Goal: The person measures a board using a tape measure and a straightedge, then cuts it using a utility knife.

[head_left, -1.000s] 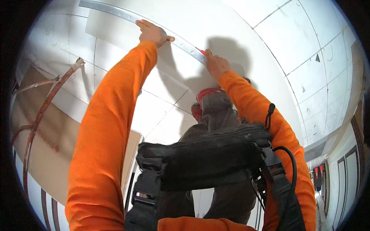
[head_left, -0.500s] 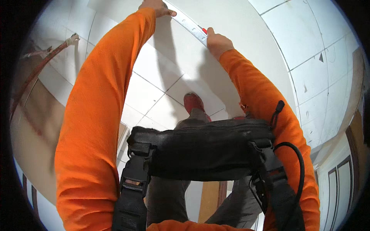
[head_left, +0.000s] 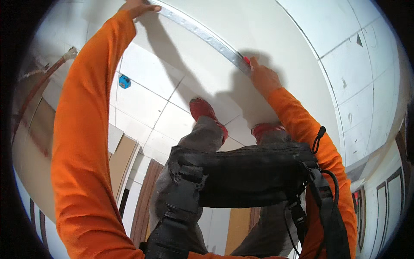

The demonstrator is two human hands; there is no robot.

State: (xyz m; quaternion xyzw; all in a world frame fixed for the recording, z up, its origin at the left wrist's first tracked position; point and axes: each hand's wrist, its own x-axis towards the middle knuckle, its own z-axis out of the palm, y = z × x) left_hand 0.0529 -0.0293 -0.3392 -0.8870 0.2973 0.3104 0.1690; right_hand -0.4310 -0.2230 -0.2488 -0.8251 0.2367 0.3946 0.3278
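A long silver metal strip (head_left: 200,32) lies slantwise across a large pale board (head_left: 276,56). At its far left end my left hand (head_left: 137,8) grips it, thumb stretched along the strip, the other fingers partly cut off by the frame's upper edge. My right hand (head_left: 264,77) is at the nearer right end of the strip. It is closed on a slim red tool (head_left: 246,60), mostly hidden by the fingers, so its kind is unclear.
A blue tape measure (head_left: 124,81) lies on the white tiled floor (head_left: 146,97) at left. My red shoes (head_left: 202,108) stand close to the board. A reddish pipe (head_left: 47,73) sticks out at far left. Stacked panels (head_left: 122,162) lean lower left. A black pouch (head_left: 246,177) hangs before me.
My hands have moved farther apart: the left up and leftward, the right rightward and nearer, with the red tool. More of the strip shows between them. The tape measure has come into view.
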